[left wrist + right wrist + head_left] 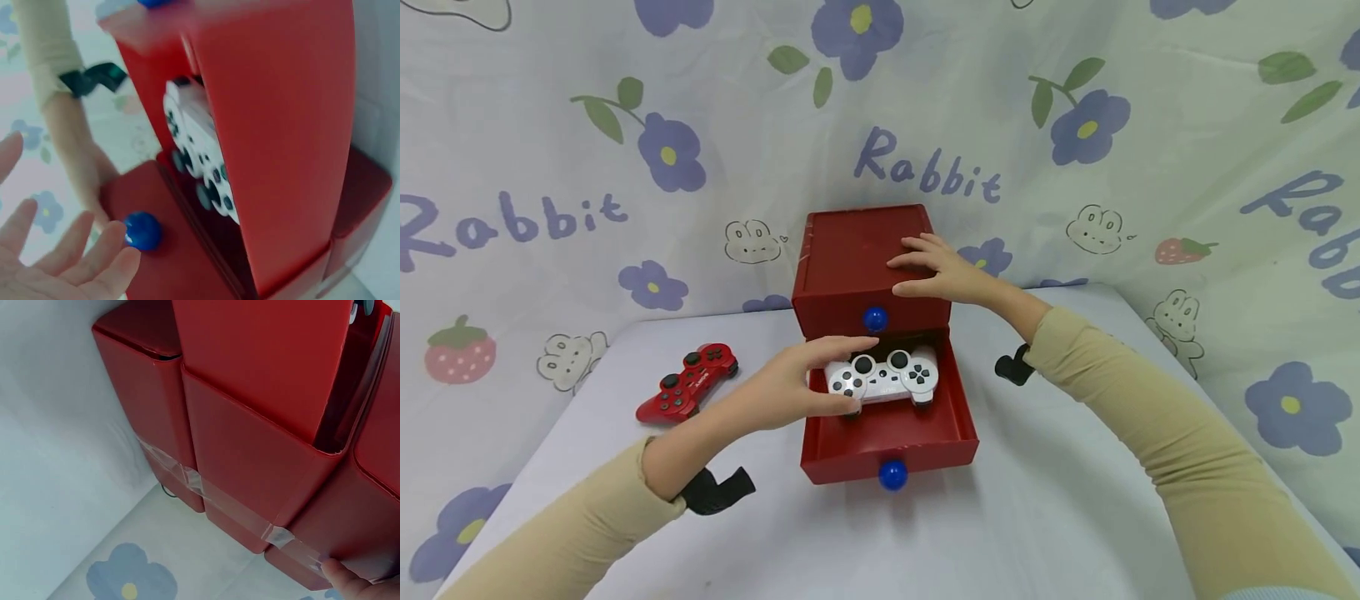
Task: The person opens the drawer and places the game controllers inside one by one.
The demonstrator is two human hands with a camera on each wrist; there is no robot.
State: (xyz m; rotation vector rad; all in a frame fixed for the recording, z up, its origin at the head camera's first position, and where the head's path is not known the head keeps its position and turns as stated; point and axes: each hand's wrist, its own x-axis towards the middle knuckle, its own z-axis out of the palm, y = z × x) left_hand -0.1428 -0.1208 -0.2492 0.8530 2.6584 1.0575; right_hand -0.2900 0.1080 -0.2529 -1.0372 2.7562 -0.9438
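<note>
A red drawer box (pixel 865 250) stands upright on the table, its lower drawer (pixel 917 429) pulled out by a blue knob's side at the front. In that drawer lies a white game controller (pixel 887 377), sticks up, also visible in the left wrist view as the white controller (pixel 199 134). My left hand (pixel 797 385) hovers over the drawer's left side, thumb and fingers spread beside the controller's left end and holding nothing. My right hand (pixel 943 271) rests on the box's top right edge with straight fingers; a fingertip (pixel 340 575) touches the box in the right wrist view.
A red game controller (pixel 688 383) lies on the white tabletop (pixel 1037 517) left of the box. The upper drawer, with a blue knob (pixel 876 319), is closed. A patterned cloth (pixel 970 83) hangs behind the box. Black straps (pixel 718 492) hang from both wrists.
</note>
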